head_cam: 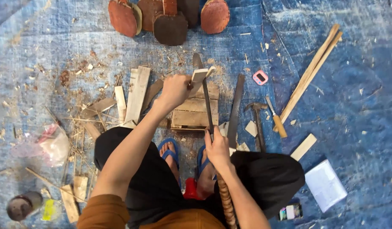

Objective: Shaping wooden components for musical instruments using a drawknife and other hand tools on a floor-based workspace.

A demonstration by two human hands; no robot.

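I see my left hand point(174, 90) clenched on a small wood piece point(199, 76), which sticks out at its two o'clock above the wooden block point(195, 111). My right hand point(217, 149) grips the long blade point(205, 99), reaching toward twelve o'clock.

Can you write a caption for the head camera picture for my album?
Left hand holds a small wood piece on a wooden block while the right hand sets a long blade against it.
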